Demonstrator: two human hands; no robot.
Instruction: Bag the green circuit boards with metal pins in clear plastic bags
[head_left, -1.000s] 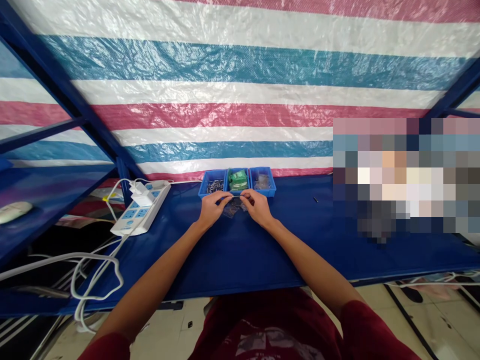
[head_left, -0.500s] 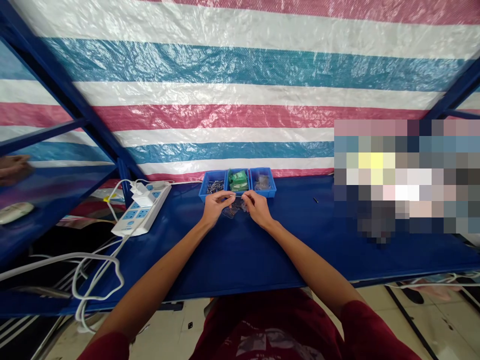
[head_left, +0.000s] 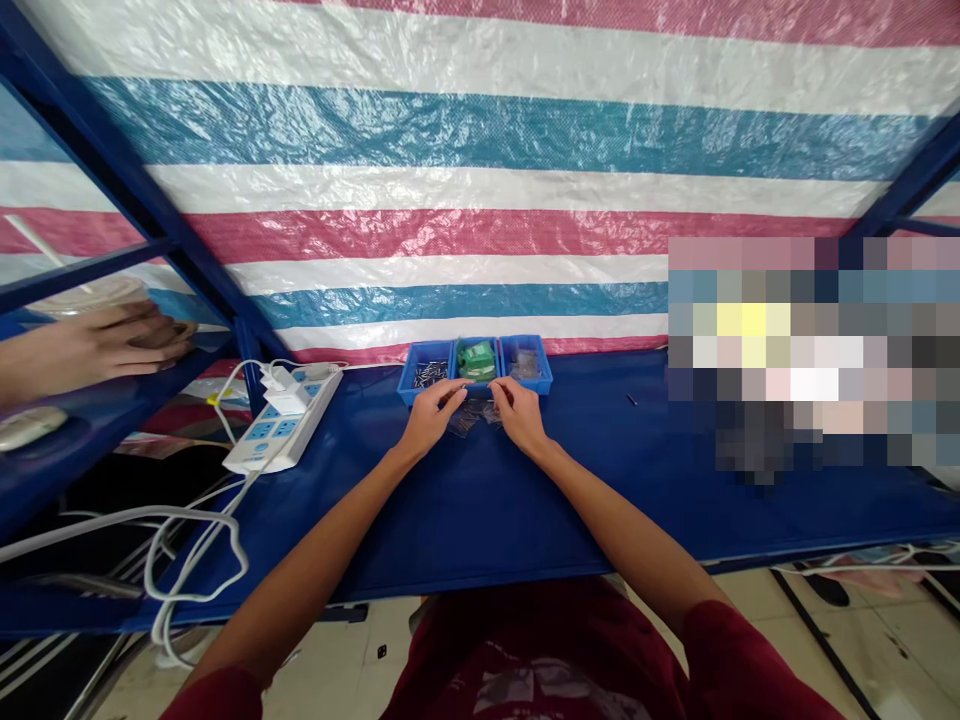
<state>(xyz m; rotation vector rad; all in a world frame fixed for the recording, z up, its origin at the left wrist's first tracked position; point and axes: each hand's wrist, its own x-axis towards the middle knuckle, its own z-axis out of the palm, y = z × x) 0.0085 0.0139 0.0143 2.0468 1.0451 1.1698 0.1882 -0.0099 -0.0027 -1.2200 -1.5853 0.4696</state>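
Striped sheeting is hanging behind the blue table, where three bins are sitting within presumably easy reach and clear packets are lying between the left hand and right hand, both holding thumb near fingertips, anything pinched being too small to tell.

Behind the blue counter hangs a glossy striped sheet; blue beams slant above its two sides; pale tiled floor lies below it.
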